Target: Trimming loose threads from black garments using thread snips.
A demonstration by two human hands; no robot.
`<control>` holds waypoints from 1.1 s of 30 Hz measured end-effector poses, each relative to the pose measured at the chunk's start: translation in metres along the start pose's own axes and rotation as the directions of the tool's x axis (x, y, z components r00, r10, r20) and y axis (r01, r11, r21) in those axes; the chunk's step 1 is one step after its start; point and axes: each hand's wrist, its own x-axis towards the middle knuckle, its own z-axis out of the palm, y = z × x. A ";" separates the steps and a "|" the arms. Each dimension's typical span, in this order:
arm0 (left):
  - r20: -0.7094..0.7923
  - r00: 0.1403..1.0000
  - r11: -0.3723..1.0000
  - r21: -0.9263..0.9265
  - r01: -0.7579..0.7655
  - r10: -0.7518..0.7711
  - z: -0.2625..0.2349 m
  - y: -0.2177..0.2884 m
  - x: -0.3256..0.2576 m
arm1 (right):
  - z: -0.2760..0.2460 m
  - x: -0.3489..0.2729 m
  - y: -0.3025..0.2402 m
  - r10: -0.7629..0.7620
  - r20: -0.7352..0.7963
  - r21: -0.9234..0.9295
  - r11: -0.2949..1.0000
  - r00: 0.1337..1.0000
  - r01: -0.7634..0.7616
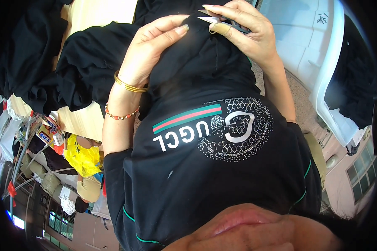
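Black fabric (197, 54) lies bunched in front of me, between my two hands. My left hand (155, 39) has its thumb and fingers closed on a fold of it. In my right hand (253, 35) is a pair of thread snips (208, 19), its pointed blades apart and directed left at the fabric near my left fingertips. A tan covering wraps the tip of my right thumb. The snips' handle is mostly hidden inside my right hand. Whether the blades touch the fabric I cannot tell.
More black cloth (94, 58) is heaped at the left over a pale wooden tabletop (81, 121). A pale plastic bin (297, 37) stands at the right, with black cloth (352, 79) beyond its rim. Farther left are a yellow plastic bag (81, 157) and thin metal poles.
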 end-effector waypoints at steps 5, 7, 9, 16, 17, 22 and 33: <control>0.014 0.999 0.995 0.087 -0.039 0.038 0.000 -0.003 0.002 | 0.022 0.005 0.057 -0.409 -0.215 0.387 0.798 0.887 0.462; 0.021 0.998 0.995 0.086 -0.056 0.055 0.001 -0.004 0.002 | 0.021 0.008 0.060 -0.528 -0.241 0.287 0.763 0.815 0.579; 0.016 0.997 0.993 0.084 -0.080 0.078 0.001 -0.004 -0.001 | 0.003 0.008 0.016 -0.273 -0.096 0.246 0.925 0.957 0.288; 0.161 0.975 0.750 0.623 -0.220 0.152 0.034 0.012 -0.020 | -0.022 0.021 -0.014 0.174 0.433 0.163 0.950 0.885 -0.267; 0.201 0.968 0.596 0.762 -0.253 0.154 0.038 0.019 -0.022 | -0.023 0.022 -0.013 0.130 0.438 0.113 0.974 0.889 -0.198; 0.366 0.873 0.040 0.916 -0.398 0.322 0.041 0.017 -0.034 | -0.019 0.019 0.014 -0.129 0.263 0.026 0.992 0.956 0.126; 0.355 0.539 -0.290 0.935 -0.204 0.764 0.025 0.038 -0.011 | -0.009 0.010 0.069 -0.679 -0.701 -0.282 0.547 0.220 0.788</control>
